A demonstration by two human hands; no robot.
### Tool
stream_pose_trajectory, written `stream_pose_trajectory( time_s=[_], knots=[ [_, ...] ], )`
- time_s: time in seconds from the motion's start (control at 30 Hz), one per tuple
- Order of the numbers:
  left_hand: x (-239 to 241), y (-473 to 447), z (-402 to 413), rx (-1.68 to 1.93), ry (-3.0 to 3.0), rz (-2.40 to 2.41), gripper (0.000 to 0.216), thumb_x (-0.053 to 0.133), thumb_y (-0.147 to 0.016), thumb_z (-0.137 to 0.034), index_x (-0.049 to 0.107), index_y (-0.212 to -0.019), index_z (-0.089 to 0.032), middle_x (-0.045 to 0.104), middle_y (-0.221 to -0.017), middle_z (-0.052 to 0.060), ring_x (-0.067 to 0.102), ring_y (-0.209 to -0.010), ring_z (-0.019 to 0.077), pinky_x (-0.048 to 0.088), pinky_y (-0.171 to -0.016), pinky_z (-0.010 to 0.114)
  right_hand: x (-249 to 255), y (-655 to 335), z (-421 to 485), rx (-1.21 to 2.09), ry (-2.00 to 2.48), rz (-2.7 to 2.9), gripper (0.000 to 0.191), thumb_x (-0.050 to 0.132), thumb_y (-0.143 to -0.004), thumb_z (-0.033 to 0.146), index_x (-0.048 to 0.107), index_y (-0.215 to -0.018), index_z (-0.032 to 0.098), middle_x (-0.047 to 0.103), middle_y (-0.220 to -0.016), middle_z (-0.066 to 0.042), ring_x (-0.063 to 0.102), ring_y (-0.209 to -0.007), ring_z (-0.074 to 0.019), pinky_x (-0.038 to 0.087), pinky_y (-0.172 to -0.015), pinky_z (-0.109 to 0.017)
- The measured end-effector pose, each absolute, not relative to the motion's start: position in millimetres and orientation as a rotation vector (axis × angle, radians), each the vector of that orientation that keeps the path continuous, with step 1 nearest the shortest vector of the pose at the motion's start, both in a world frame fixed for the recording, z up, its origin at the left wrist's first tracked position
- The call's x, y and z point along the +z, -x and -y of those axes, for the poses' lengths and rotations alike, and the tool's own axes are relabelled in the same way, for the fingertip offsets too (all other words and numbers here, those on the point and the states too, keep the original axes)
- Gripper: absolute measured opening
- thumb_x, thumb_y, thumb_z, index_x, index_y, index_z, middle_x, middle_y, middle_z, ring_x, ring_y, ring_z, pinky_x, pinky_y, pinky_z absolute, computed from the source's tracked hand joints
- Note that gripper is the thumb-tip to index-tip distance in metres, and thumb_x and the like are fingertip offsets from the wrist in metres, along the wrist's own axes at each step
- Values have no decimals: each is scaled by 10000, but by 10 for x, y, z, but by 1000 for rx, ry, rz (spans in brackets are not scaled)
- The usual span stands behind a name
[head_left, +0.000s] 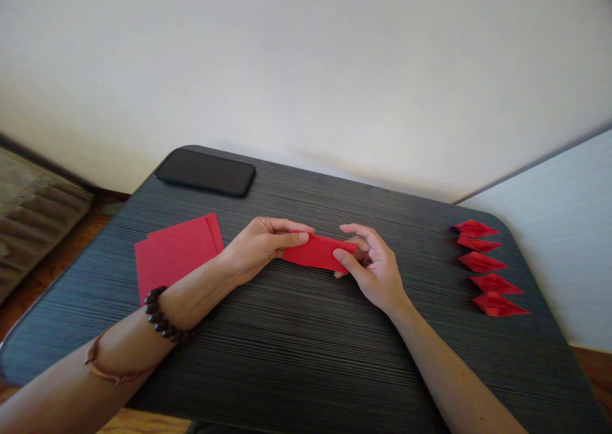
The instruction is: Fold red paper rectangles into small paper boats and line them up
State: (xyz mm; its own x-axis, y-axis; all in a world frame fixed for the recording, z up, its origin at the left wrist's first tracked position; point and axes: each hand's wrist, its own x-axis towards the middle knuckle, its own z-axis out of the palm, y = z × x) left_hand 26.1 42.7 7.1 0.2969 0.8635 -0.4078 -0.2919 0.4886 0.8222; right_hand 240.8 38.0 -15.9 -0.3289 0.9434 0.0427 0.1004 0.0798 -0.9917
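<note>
A folded strip of red paper [313,252] is held between both hands above the middle of the dark table [287,351]. My left hand [261,243] pinches its left end, thumb on the near face and index finger along the top edge. At the other end, my right hand [375,268] grips the paper with the thumb in front and some fingers behind; its index finger is raised off the sheet. A stack of red paper sheets [176,249] lies left of my left hand, partly covered by my forearm.
Several folded red paper boats [484,262] stand in a column near the table's right edge. A black smartphone [208,171] lies at the back left corner. A pale wall [306,71] rises behind the table, and a pleated fabric piece [38,211] is at far left.
</note>
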Motion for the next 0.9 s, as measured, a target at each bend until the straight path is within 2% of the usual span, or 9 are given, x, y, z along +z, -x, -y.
stream_pose_trajectory(
  time_s=[0.1, 0.27, 0.33, 0.43, 0.53, 0.6, 0.9],
  knots=[
    [59, -290, -406, 873, -782, -1032, 200, 756, -711, -255, 731, -888, -165, 752, -820, 42, 688, -718, 143, 539, -721, 245, -139, -2415, -380, 1204, 1109, 1685, 341, 610, -842, 287, 490, -1158, 250, 658, -788, 14, 641, -593, -128, 519, -613, -283],
    [62, -349, -347, 878, -957, -1156, 250, 729, -728, -326, 725, -921, -168, 752, -831, 45, 693, -746, 170, 533, -698, 245, -13, -2421, -378, 911, 1084, 2045, 237, 595, -822, 248, 590, -1057, 219, 673, -1006, -44, 633, -893, -190, 480, -806, -333],
    [76, -365, -328, 874, -984, -1172, 230, 719, -734, -329, 727, -909, -179, 752, -816, 33, 693, -741, 166, 532, -700, 241, 32, -2434, -371, 844, 1082, 2102, 227, 581, -828, 263, 598, -1049, 217, 676, -1002, -39, 629, -873, -182, 475, -789, -321],
    [95, -390, -305, 852, -1003, -1179, 211, 715, -732, -328, 727, -891, -190, 752, -807, 23, 696, -739, 169, 535, -701, 246, 73, -2449, -352, 788, 1138, 2106, 199, 569, -829, 288, 602, -1011, 214, 676, -961, -31, 620, -735, -150, 472, -686, -294],
    [101, -419, -287, 811, -1050, -1168, 209, 710, -734, -327, 727, -892, -191, 754, -831, 21, 698, -766, 175, 531, -707, 243, 103, -2426, -326, 805, 1164, 2088, 95, 554, -835, 281, 605, -842, 202, 644, -746, -4, 575, -616, -124, 433, -578, -260],
    [98, -433, -276, 780, -1114, -1168, 208, 697, -743, -330, 728, -892, -189, 755, -844, 21, 699, -774, 175, 526, -697, 233, 124, -2392, -309, 846, 1170, 2075, 110, 544, -839, 263, 592, -765, 197, 603, -649, 11, 545, -578, -113, 413, -549, -245],
    [108, -458, -219, 715, -1363, -1283, 182, 645, -763, -319, 739, -862, -199, 753, -779, 2, 695, -720, 176, 499, -589, 208, 146, -2341, -292, 1114, 1279, 2053, 82, 550, -822, 240, 597, -774, 193, 615, -663, 11, 540, -571, -102, 404, -520, -219]
  ],
)
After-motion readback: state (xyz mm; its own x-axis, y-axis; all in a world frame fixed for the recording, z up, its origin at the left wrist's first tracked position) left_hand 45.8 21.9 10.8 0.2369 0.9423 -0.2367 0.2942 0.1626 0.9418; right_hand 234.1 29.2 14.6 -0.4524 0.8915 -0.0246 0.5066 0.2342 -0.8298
